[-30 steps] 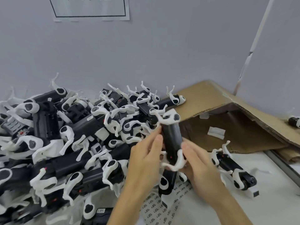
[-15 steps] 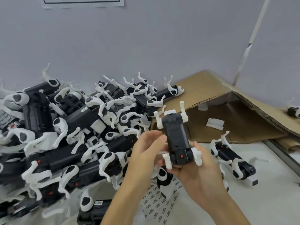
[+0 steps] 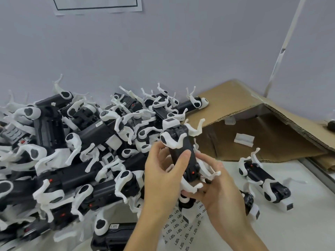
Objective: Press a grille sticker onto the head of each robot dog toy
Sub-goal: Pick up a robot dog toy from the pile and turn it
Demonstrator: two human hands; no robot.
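Both hands hold one black robot dog toy (image 3: 182, 151) with white legs above the table, its white head block pointing away from me toward the pile. My left hand (image 3: 161, 176) grips the body from the left, thumb lying across its black back. My right hand (image 3: 215, 189) cups the near end from below and right, fingers curled round its rear legs. A sticker sheet (image 3: 181, 227) printed with rows of small dark grille stickers lies on the table under my wrists. Whether the held toy's head carries a sticker is unclear.
A big heap of black-and-white robot dog toys (image 3: 72, 151) fills the left and centre. One toy (image 3: 262, 178) lies alone at the right on the white table (image 3: 308, 223). A collapsed cardboard box (image 3: 253, 124) leans against the grey wall behind.
The held toy has been rolled in my hands, from its underside facing me to its side and back facing me. My left thumb now lies across its body.
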